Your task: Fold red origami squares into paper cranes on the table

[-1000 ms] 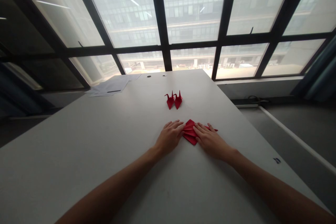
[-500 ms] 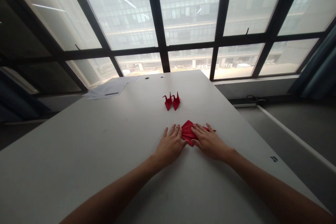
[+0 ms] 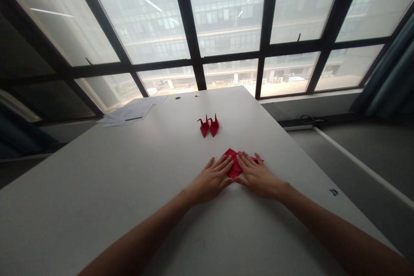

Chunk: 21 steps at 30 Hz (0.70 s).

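A partly folded sheet of red origami paper lies on the white table under both hands. My left hand rests flat with fingers stretched over the paper's left side. My right hand lies flat on its right side, fingers spread, and a narrow red point shows beyond the fingertips. Much of the paper is hidden beneath the fingers. Farther back stand two folded red paper cranes, a left crane and a right crane, side by side.
White paper sheets with a dark pen lie at the table's far left. A dark mark sits near the right edge. Large framed windows rise behind the table, and a blue curtain hangs at the right.
My left hand has slid right, its fingers now lying over the paper's left part instead of beside it. My right hand stays on the paper. The view has shifted slightly.
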Each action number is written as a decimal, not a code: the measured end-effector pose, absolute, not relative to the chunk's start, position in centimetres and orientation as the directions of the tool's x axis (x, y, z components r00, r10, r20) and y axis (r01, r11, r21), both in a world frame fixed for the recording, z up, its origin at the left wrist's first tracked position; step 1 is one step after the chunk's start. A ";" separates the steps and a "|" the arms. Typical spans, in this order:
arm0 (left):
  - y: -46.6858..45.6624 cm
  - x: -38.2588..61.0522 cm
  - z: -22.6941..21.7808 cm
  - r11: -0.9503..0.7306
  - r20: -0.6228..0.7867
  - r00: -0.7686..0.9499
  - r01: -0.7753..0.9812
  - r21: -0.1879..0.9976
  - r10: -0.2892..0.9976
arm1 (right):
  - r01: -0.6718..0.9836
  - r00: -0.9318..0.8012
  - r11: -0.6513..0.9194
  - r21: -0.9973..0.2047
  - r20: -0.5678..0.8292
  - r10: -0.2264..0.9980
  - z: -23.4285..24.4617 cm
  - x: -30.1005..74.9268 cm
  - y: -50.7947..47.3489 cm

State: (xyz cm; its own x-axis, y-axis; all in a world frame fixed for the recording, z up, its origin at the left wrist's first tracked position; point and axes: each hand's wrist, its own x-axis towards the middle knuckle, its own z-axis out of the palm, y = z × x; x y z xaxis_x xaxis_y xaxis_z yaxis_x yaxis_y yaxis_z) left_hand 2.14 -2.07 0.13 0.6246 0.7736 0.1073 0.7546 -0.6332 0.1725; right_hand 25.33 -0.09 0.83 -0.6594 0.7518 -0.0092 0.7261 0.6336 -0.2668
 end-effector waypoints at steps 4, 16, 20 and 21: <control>-2.1 2.1 0.2 -0.635 0.101 0.628 0.753 0.171 0.772 | 0.853 -0.503 0.480 -0.205 -0.078 0.861 0.8 26.3 -0.3; -2.3 2.4 0.7 -0.605 0.084 0.603 0.765 0.220 0.793 | 0.931 -0.336 0.356 -0.080 0.192 0.922 1.4 26.4 0.3; -2.3 2.5 0.6 -0.597 0.185 0.568 0.765 0.239 0.802 | 0.800 -0.570 0.581 -0.147 0.116 0.814 1.0 25.5 -0.3; -2.2 2.5 0.6 -0.600 0.217 0.560 0.761 0.248 0.800 | 0.784 -0.593 0.597 -0.170 0.080 0.801 0.8 25.4 -0.4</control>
